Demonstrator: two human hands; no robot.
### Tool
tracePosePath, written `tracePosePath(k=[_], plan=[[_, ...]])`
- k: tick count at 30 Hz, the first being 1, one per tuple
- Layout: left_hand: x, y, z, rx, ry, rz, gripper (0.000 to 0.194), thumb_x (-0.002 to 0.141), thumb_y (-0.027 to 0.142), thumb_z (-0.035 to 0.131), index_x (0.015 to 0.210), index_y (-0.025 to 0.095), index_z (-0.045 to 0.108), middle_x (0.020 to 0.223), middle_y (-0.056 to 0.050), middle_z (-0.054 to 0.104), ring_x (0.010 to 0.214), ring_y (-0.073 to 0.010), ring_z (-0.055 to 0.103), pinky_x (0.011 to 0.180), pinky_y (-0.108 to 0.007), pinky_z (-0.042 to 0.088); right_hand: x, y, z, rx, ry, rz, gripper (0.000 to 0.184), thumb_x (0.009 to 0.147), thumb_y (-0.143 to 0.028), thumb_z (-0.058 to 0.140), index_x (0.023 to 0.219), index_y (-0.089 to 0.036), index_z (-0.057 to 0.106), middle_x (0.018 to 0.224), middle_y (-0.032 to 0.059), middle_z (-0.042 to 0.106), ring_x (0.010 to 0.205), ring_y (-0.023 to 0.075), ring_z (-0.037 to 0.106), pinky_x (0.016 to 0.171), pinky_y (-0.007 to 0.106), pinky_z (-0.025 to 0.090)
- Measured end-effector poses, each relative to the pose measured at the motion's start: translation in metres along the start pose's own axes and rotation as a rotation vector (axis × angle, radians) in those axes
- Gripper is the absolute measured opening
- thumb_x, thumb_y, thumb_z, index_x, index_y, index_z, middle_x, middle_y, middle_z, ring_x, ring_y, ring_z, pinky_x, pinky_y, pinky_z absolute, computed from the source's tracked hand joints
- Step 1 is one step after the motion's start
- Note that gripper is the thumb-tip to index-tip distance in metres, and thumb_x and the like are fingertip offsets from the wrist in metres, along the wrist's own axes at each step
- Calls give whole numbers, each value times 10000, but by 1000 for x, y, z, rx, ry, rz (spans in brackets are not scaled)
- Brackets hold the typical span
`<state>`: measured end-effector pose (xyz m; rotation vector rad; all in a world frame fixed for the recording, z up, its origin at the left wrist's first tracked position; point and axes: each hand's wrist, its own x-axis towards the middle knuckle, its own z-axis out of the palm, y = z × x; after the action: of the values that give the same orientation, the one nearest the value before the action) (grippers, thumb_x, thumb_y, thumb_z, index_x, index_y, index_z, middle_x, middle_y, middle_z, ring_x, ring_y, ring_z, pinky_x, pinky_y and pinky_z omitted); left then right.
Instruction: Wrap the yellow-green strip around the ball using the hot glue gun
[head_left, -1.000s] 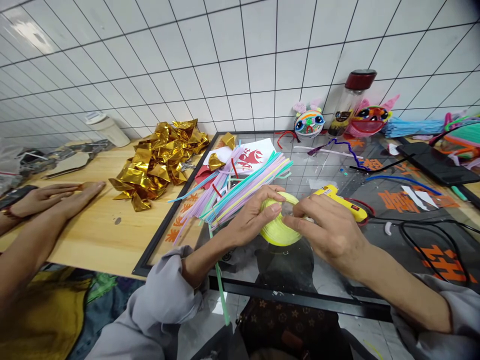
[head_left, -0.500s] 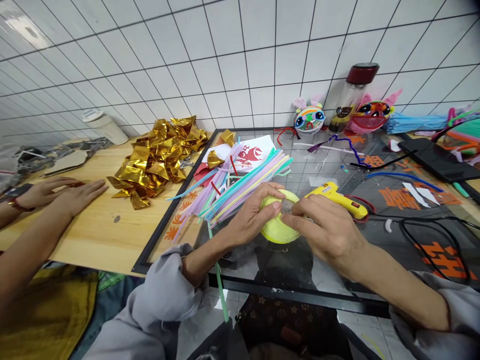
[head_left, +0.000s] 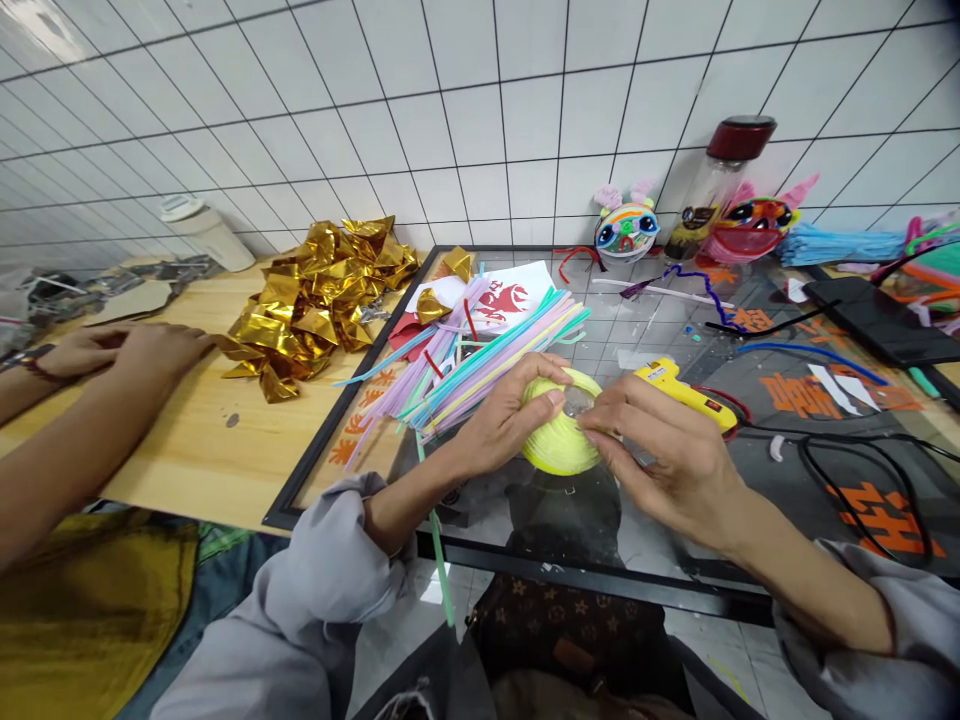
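My left hand (head_left: 517,410) is wrapped round the left side of a round yellow shape coiled from pipe cleaners (head_left: 561,450). A clear, shiny surface shows in the opening at its top. On the other side, the thumb and fingers of my right hand (head_left: 671,445) are pinched together at the coil's right rim. Whatever lies between those fingertips is too small to make out. Just behind my right hand lies a yellow glue gun (head_left: 686,395), its nozzle end partly hidden. A bundle of pastel pipe cleaners (head_left: 491,370) rests beyond my left hand.
Crumpled gold foil pieces (head_left: 307,310) lie at left, near a co-worker's hands (head_left: 142,355). Two decorated animal heads (head_left: 627,232) and a red-lidded bottle (head_left: 724,185) stand by the wall. At right are a black phone (head_left: 889,320) and looped black cable (head_left: 806,470).
My right hand has drawn slightly back, uncovering more of the coil's opening and right side. My left hand keeps its hold. The co-worker's hands have come closer together.
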<state>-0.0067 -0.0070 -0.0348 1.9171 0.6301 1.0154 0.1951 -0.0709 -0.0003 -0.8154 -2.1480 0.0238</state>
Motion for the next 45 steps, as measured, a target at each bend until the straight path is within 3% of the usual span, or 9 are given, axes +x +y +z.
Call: tracePosePath(k=[9,19,25,34,45], plan=[[0,0,2,-27,8,-11,191,1006,372,503,1104,220,565,1280,-95,602,1250,-223,569,1125,-423,413,-6,-3,9,-58,11,-36,123,957,-95,610,1061,-157,631,908,78,671,811,168,659,708,300,571],[-1,4,1,-47,29,-33,323,1030,487,419,1089,222,595,1263,-99,610,1270,-238,563,1142,-436,410,-8,-5,14,-217,47,-130,131,923,-10,581,942,-116,656,823,95,682,776,198,631,680,325,529],[-1,1,-1,-40,-16,0,300,907,446,653,1112,238,583,1288,-84,606,1282,-274,553,1144,-480,400,-9,-4,13,-231,45,-132,136,936,-38,572,999,-111,668,816,86,686,760,197,626,668,329,519],[0,2,-4,-65,-74,-37,302,898,407,671,1127,239,566,1290,-86,618,1283,-269,557,1123,-463,425,-9,-4,8,-180,33,-110,214,927,3,540,1048,-142,641,837,72,672,781,189,624,663,317,512],[1,-6,-5,-120,-54,-9,299,1001,509,505,1101,254,624,1274,-76,628,1320,-249,539,1183,-462,379,-8,-2,6,-189,28,-97,213,957,-33,528,1047,-200,625,825,36,624,757,167,608,650,311,497]])
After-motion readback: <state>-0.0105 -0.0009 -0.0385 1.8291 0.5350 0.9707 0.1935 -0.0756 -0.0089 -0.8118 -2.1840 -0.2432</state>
